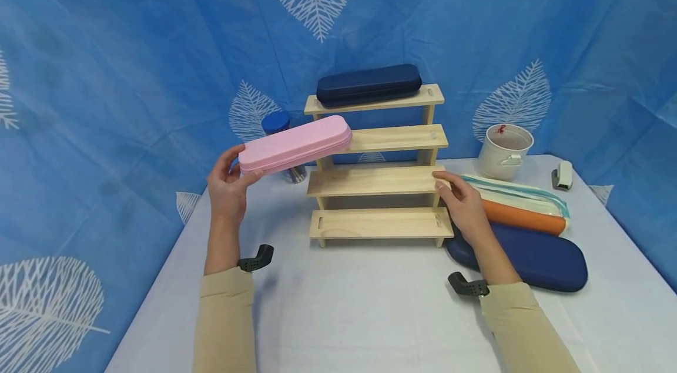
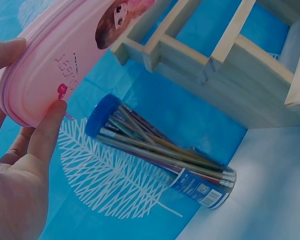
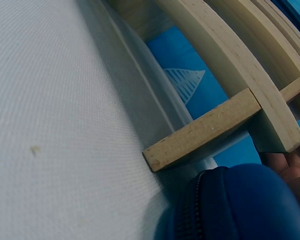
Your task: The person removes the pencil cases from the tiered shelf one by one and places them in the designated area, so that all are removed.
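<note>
My left hand (image 1: 227, 188) holds a pink zippered pencil case (image 1: 296, 143) by its left end, thumb on one side and fingers on the other. The case is raised and slants up to the right, its far end overlapping the third tier of a wooden step shelf (image 1: 381, 223) in the head view. A doll picture and lettering show on its face in the left wrist view. With thumb and forefinger, my right hand (image 1: 465, 208) grips the right end of the shelf's second tier (image 1: 370, 181). A dark blue pencil case (image 1: 370, 85) lies on the top tier.
Behind the pink case stands a blue-lidded tube of pencils (image 2: 160, 150). Right of the shelf lie a blue case (image 1: 539, 258), an orange pouch (image 1: 523, 217) and a clear pouch with teal trim (image 1: 518, 191). Farther back are a white pot (image 1: 499, 155) and a stapler (image 1: 563, 175).
</note>
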A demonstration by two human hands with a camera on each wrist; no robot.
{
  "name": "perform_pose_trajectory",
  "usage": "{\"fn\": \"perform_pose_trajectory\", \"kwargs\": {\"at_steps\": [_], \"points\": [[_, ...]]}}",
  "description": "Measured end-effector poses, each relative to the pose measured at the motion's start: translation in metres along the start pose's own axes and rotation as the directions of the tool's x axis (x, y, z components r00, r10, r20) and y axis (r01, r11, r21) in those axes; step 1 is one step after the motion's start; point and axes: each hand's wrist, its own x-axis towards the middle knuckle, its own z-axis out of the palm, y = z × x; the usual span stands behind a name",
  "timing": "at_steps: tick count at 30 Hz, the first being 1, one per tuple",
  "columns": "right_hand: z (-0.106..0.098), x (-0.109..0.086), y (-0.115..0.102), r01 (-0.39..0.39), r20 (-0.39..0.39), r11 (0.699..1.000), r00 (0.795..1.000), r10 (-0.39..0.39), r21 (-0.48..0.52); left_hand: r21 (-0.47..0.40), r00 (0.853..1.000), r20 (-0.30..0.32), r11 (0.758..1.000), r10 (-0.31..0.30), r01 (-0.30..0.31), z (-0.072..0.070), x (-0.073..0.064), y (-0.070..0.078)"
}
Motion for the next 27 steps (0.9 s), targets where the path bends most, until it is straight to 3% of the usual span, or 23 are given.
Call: {"fn": "perform_pose_trajectory", "kwargs": {"at_steps": [7, 23, 27], "points": [[0.000, -0.001, -0.001, -0.011, 0.002, 1.000, 1.000, 0.011, -0.007, -0.023, 0.999, -0.029, 0.999, 0.028, -0.029, -0.013, 0.001, 0.005], [-0.002, -0.001, -0.002, -0.021, 0.006, 1.000, 1.000, 0.021, -0.003, -0.062, 0.992, -0.125, 0.998, 0.013, -0.021, -0.039, -0.004, 0.011], [0.000, -0.006, -0.019, -0.020, 0.017, 1.000, 1.000, 0.020, -0.007, -0.082, 0.990, -0.141, 0.996, 0.027, -0.039, -0.047, -0.007, 0.009]]}}
